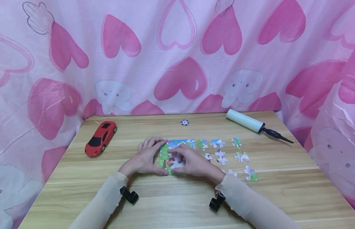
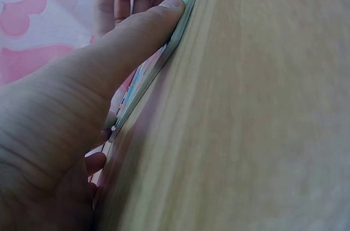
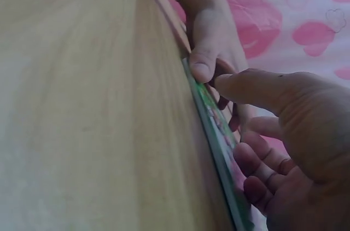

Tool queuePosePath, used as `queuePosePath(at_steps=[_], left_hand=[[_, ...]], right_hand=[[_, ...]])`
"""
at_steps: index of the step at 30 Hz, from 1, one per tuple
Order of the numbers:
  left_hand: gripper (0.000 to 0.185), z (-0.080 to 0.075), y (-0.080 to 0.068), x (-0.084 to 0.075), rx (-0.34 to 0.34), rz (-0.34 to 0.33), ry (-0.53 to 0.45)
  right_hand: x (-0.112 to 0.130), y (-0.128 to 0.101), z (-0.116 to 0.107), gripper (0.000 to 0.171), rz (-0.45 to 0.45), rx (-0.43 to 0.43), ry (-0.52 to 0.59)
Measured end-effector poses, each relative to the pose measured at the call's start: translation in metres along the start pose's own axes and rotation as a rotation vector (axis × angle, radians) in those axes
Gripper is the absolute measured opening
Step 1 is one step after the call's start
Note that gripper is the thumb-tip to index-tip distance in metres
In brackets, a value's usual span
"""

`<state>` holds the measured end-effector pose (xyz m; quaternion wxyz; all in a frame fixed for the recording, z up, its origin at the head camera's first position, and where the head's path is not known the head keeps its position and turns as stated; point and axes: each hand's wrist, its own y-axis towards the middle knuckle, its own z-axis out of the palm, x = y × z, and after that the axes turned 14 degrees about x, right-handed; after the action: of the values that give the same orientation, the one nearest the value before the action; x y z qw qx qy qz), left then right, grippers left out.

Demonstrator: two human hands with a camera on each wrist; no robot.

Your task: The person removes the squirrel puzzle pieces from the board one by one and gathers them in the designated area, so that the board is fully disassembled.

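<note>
A puzzle board [image 1: 165,156] with a bright cartoon picture lies flat on the table. My left hand [image 1: 144,158] spans its left side, the thumb resting at the near-left corner and the fingers by the far-left corner. In the left wrist view, the left thumb [image 2: 164,15] presses along the board's edge. Over the picture, my right hand [image 1: 193,160] has its fingers bent toward the surface and its thumb apart from them. No piece shows between them in the right wrist view, where the right fingertips [image 3: 249,160] come close over the board [image 3: 216,132].
Several loose puzzle pieces [image 1: 221,157] lie in rough rows right of the board. A red toy car [image 1: 101,138] stands at the far left. A poker chip [image 1: 184,122] lies behind the board, and a hand pump [image 1: 246,121] with a black nozzle is at the back right.
</note>
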<state>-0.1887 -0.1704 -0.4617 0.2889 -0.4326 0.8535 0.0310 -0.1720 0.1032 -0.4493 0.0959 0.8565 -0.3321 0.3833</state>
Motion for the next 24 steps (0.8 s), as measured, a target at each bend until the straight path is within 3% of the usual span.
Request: queuePosePath(at_steps=[7, 19, 24], left_hand=[[0.132, 0.0001, 0.0018, -0.0010, 0.006, -0.010, 0.004], [0.132, -0.0004, 0.0014, 0.0000, 0.001, 0.003, 0.009], [0.132, 0.0000, 0.0002, 0.0009, -0.006, 0.014, 0.011]], right_hand=[[-0.0040, 0.0000, 0.0033, 0.062, 0.006, 0.056, 0.005], [-0.0070, 0.0031, 0.0064, 0.058, -0.024, 0.068, -0.005], [-0.0032, 0.0037, 0.0067, 0.057, 0.009, 0.074, 0.007]])
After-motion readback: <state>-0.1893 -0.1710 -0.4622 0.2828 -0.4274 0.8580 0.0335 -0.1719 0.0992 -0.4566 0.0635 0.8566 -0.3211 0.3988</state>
